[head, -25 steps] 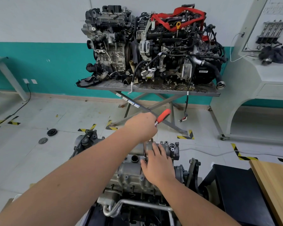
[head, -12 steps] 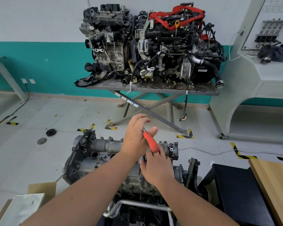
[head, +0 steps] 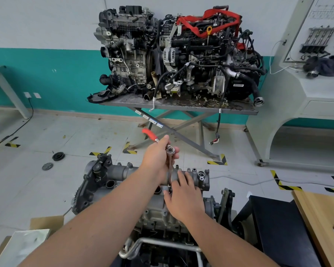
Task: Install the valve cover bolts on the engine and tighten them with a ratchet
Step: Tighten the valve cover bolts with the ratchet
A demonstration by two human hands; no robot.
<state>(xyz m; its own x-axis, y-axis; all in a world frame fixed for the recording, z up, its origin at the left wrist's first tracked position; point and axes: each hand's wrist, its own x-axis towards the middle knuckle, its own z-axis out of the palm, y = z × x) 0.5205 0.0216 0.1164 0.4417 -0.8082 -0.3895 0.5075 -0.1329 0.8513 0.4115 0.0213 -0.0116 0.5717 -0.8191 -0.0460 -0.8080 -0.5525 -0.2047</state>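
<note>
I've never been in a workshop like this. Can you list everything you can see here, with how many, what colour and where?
engine: one, grey, near floor, being worked on
ratchet: one, red handle, upright over engine
assembled engines: two, dark grey, on steel table
steel table: one, grey, by wall
red strap: one, over right engine
pulley discs: two, black, on floor left
wooden board: one, tan, lower right
left hand: one, grips ratchet
right hand: one, fingers at ratchet's foot

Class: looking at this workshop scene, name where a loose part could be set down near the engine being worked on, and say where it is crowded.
Free: bare floor tiles left of the engine, between the pulley discs and the cardboard; also the wooden board at right. Crowded: the valve cover, where the left hand holds the ratchet and the right hand rests.
</note>
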